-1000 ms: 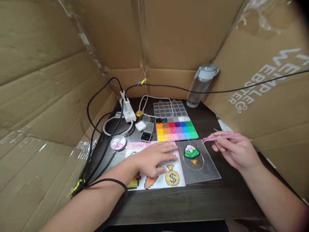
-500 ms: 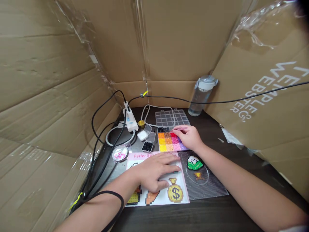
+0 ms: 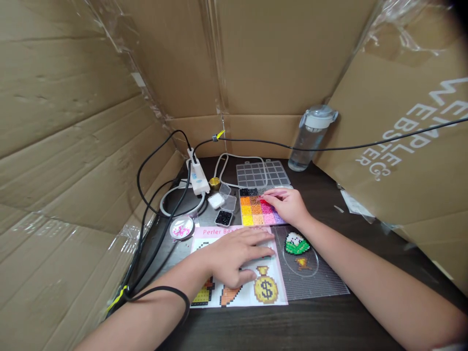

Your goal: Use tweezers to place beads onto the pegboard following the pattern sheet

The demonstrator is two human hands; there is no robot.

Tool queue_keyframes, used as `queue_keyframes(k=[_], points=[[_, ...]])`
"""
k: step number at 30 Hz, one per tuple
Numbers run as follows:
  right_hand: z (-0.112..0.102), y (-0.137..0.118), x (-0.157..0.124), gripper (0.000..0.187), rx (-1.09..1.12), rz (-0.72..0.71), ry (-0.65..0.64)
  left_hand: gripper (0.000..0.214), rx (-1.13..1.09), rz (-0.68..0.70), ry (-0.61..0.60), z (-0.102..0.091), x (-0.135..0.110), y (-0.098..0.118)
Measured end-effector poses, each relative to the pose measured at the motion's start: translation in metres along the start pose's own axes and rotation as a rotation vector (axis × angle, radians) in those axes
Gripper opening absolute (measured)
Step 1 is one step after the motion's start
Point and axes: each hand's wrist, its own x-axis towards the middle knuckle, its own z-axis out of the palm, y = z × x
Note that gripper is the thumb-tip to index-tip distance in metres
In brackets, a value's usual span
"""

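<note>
My left hand (image 3: 237, 256) lies spread and palm down on the printed bead pattern sheet (image 3: 244, 297), covering its middle. My right hand (image 3: 288, 207) is closed on pink tweezers (image 3: 272, 194), whose tips point left over the brown and red cells of the bead box (image 3: 247, 209). Its cells hold black, orange, yellow, red, pink and purple beads. Under my right forearm is a clear pegboard (image 3: 314, 287). It carries a green and white bead figure (image 3: 297, 243) and a small yellow-brown bead piece (image 3: 302, 263) within a round clear outline.
Left of the bead box are a small case of black beads (image 3: 224, 218), a white case (image 3: 216, 201) and a round dish of pink beads (image 3: 182, 228). Behind stand a power strip (image 3: 198, 178), an open lid (image 3: 263, 174) and a water bottle (image 3: 310, 139). A black cable (image 3: 256, 141) crosses above; cardboard walls surround the table.
The view has shifted slightly. My right hand stays over the bead box with the tweezers, and my left hand rests in the same place on the sheet.
</note>
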Motion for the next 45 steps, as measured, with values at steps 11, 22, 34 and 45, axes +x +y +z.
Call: queue_keyframes(k=[11,22,34,45], points=[[0.000,0.003,0.000,0.022,-0.013,0.034,-0.015,0.069,0.011,0.006,0.020,0.002,0.001,0.001],[0.001,0.002,0.000,0.020,-0.007,0.045,0.003,0.069,-0.003,0.005,0.019,0.002,0.002,0.000],[0.000,0.001,0.001,0.020,-0.025,0.054,-0.001,0.069,0.021,0.010,0.021,0.002,0.001,0.001],[-0.003,-0.009,0.000,0.019,0.070,0.023,0.074,0.067,0.027,0.030,0.037,0.004,0.001,-0.003]])
